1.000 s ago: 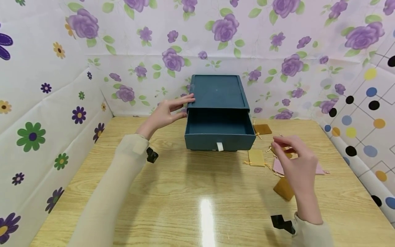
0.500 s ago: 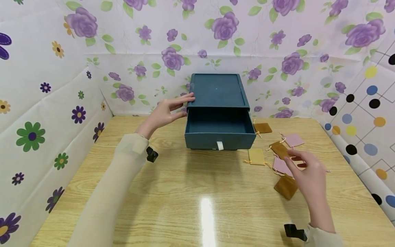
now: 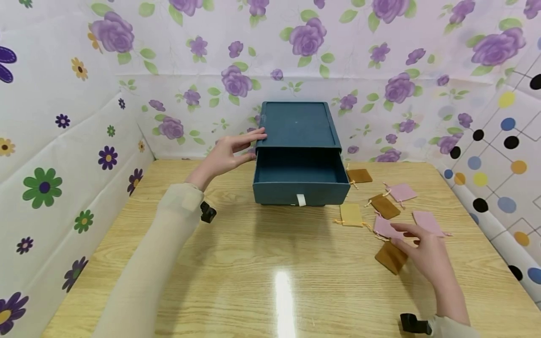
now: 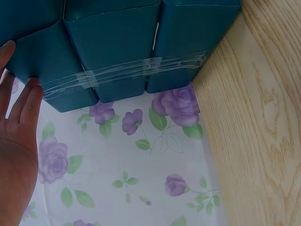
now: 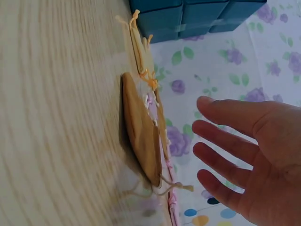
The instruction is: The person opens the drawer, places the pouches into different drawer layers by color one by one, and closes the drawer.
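A dark blue drawer unit stands near the back wall, its top drawer pulled out with a white tab on the front; the visible inside is bare. My left hand rests with extended fingers on the unit's left upper edge, thumb at its side. To the right lie drawstring pouches: a yellow pouch, pink pouches and brown pouches. Over the nearest brown pouch hovers my right hand, fingers loosely bent. In the right wrist view, a gap separates these fingers from that pouch.
Clear tape runs across the unit's stacked tiers in the left wrist view. Another brown pouch lies close to the unit's right side. Flowered cloth hangs behind the wooden table, and dotted cloth borders its right side.
My right hand has moved toward me and slightly right, uncovering brown and pink pouches that it hid before. The left hand and the drawer unit stay where they were.
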The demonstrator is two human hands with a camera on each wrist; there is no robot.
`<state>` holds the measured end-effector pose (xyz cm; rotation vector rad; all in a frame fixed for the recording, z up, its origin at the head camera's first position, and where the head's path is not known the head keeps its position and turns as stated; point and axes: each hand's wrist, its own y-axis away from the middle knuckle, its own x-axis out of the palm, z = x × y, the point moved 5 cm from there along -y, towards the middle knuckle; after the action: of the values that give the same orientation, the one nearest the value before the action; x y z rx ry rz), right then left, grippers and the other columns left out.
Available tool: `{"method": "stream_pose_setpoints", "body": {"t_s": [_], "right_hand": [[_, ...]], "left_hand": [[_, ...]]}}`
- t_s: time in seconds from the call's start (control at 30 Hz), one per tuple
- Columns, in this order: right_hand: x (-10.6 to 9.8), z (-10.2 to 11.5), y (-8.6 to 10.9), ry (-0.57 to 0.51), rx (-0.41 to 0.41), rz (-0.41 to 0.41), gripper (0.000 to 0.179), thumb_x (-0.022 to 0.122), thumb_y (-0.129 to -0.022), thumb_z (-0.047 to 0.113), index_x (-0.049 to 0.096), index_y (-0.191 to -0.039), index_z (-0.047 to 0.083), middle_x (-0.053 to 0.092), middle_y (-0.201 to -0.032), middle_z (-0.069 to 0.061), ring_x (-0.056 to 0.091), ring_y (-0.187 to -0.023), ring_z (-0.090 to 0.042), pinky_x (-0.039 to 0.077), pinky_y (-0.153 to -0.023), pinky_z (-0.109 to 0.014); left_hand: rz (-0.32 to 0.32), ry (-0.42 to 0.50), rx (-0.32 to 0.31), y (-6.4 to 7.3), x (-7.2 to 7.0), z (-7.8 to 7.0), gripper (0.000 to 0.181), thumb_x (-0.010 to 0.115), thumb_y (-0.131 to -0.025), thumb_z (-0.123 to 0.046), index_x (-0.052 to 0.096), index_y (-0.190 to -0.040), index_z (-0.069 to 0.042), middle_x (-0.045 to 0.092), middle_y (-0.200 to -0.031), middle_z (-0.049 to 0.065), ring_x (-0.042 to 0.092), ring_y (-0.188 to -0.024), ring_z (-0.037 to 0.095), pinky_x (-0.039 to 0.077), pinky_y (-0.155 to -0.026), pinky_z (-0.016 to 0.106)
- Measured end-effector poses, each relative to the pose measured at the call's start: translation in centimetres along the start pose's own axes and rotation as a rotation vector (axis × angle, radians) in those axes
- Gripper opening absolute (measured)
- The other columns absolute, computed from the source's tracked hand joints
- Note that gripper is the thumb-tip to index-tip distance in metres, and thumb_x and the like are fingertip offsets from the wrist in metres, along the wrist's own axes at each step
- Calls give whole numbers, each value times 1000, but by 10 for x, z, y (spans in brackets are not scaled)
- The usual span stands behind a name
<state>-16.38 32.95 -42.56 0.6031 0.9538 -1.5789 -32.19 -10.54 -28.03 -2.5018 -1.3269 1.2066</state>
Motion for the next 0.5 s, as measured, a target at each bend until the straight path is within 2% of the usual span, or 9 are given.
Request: {"method": "stream_pose_setpoints", "body": {"t_s": [0.1, 0.17, 0.27, 0.5], "right_hand": [[7, -10, 1, -29, 48, 118, 41, 71, -92, 19, 64, -131, 10, 67, -126, -20, 59, -114, -42, 51, -90, -54], [11, -17, 2, -40, 70, 175, 44, 71, -92, 17, 62, -134, 9, 65, -128, -22, 57, -119, -45, 48, -93, -61], [16, -24, 4, -36, 75, 222, 47, 73, -89, 12, 61, -134, 7, 65, -127, -24, 57, -120, -47, 48, -94, -64], [19, -34, 2, -28, 37, 241, 40, 75, -85, 4, 67, -125, 3, 65, -118, -25, 64, -106, -44, 52, -87, -59]], "left_hand": [[0, -4, -12, 1, 1, 1, 50, 63, -94, -1, 51, -143, -1, 38, -158, 15, 35, -148, 29, 38, -117, 47], [1, -3, -13, 2, 1, 1, 50, 62, -95, -1, 51, -143, -1, 38, -158, 15, 35, -148, 29, 38, -117, 46], [0, -5, -8, 2, 2, 1, 50, 62, -95, -1, 51, -143, -1, 38, -158, 16, 35, -148, 30, 39, -117, 47], [-10, -5, -6, 0, 1, -1, 50, 62, -94, 0, 51, -143, 0, 38, -158, 16, 35, -148, 29, 39, -117, 46]]}}
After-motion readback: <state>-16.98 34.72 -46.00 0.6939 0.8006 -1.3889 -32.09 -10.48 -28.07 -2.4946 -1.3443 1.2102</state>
